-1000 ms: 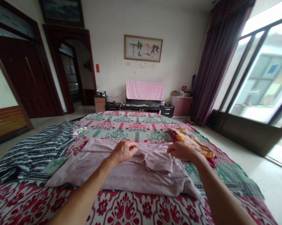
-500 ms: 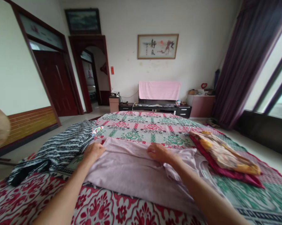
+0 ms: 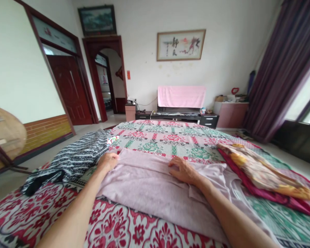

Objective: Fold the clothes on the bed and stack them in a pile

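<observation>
A pale mauve shirt (image 3: 149,193) lies spread and partly folded over on the bed in front of me, its right end rumpled. At its far left corner, my left hand (image 3: 107,162) is closed on the edge of the cloth. My right hand (image 3: 183,168) rests farther along the upper fold, fingers curled down onto the fabric; the fingertips are partly hidden. Beneath the shirt is a patterned bedspread (image 3: 118,224) in red, white and green.
A black-and-white striped cloth (image 3: 79,155) lies bunched on the left. To the right is a folded yellow floral garment (image 3: 260,168) on a dark pink cloth (image 3: 286,201). A low cabinet (image 3: 209,120) stands beyond the bed, and a round wooden tabletop (image 3: 7,134) leans at far left.
The view has turned slightly left, so everything sits farther right. Both hands stay on the shirt's upper edge, and its folded strip looks flatter.
</observation>
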Available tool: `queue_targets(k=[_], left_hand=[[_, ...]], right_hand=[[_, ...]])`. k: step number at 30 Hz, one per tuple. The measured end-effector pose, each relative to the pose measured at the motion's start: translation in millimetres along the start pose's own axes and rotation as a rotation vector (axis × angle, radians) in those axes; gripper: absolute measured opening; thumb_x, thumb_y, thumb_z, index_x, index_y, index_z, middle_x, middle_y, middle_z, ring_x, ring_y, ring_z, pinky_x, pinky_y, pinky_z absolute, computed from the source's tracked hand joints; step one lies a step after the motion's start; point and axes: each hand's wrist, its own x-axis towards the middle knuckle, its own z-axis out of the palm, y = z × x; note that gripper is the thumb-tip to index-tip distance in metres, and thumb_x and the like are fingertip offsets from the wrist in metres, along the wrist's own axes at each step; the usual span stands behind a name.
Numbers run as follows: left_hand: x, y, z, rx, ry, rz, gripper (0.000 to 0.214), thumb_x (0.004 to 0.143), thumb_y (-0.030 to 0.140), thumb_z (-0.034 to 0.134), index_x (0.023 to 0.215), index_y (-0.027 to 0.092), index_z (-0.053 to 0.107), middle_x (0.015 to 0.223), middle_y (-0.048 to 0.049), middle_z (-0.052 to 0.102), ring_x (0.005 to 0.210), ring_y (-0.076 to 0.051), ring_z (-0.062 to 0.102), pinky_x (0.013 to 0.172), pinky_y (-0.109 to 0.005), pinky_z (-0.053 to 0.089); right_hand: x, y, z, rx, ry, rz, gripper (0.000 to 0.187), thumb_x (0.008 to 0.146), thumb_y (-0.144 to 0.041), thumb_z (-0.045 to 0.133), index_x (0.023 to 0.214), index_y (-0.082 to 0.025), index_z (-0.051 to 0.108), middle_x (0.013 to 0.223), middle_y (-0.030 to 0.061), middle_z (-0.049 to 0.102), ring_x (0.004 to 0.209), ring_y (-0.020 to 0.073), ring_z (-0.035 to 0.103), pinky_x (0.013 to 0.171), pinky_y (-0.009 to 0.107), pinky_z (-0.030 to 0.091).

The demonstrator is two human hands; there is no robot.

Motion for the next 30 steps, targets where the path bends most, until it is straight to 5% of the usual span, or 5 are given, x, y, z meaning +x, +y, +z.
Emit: queue_targets(k=[7, 11, 19, 27, 30], left_hand=[[-3.5, -5.2, -13.1, 0.028, -0.032, -0.003, 0.015, 0.064, 0.035, 0.066, 0.067, 0.021, 0.069, 0.080, -0.0071, 0.072, 0.077, -0.022, 0.064, 0.067, -0.029, 0.046], [-10.7, -3.1, -27.4, 0.085, -0.096, -0.030, 0.039, 0.065, 0.052, 0.061, 0.042, 0.021, 0.054, 0.050, -0.0052, 0.057, 0.062, -0.022, 0.059, 0.055, -0.028, 0.040], [-44.0, -9.2, -50.7, -0.045, -0.308, -0.186, 0.033, 0.057, 0.039, 0.067, 0.047, 0.021, 0.041, 0.035, 0.0071, 0.028, 0.038, -0.010, 0.035, 0.039, -0.022, 0.022], [-38.7, -18.9, -41.1, 0.278, -0.198, 0.012, 0.023, 0.057, 0.039, 0.061, 0.048, 0.020, 0.052, 0.056, -0.0028, 0.059, 0.067, -0.020, 0.060, 0.055, -0.025, 0.041], [-36.1, -25.5, -35.1, 0.278, -0.169, 0.011, 0.026, 0.060, 0.046, 0.058, 0.054, 0.020, 0.057, 0.066, -0.0052, 0.065, 0.073, -0.022, 0.063, 0.058, -0.026, 0.043]], right_hand=[[-3.2, -0.6, -1.5, 0.019, 0.017, -0.013, 0.020, 0.069, -0.018, 0.059, 0.088, -0.017, 0.066, 0.097, 0.0101, 0.064, 0.093, 0.0223, 0.059, 0.089, 0.037, 0.045], [-2.9, 0.8, -1.0, 0.021, 0.026, -0.022, 0.019, 0.069, -0.017, 0.058, 0.087, -0.017, 0.065, 0.096, 0.0098, 0.065, 0.092, 0.0221, 0.059, 0.088, 0.037, 0.046], [-2.2, -0.6, -1.7, 0.007, 0.005, 0.007, 0.020, 0.070, -0.019, 0.057, 0.087, -0.017, 0.067, 0.097, 0.0091, 0.066, 0.093, 0.0216, 0.059, 0.089, 0.035, 0.045], [41.8, -32.8, 4.6, -0.199, -0.181, 0.188, 0.027, 0.072, -0.013, 0.052, 0.090, -0.016, 0.072, 0.094, 0.0099, 0.070, 0.086, 0.0203, 0.064, 0.080, 0.028, 0.046], [77.9, -68.7, 30.9, -0.191, -0.193, 0.061, 0.029, 0.076, -0.013, 0.051, 0.096, -0.017, 0.071, 0.099, 0.0088, 0.069, 0.088, 0.0184, 0.064, 0.081, 0.026, 0.046]])
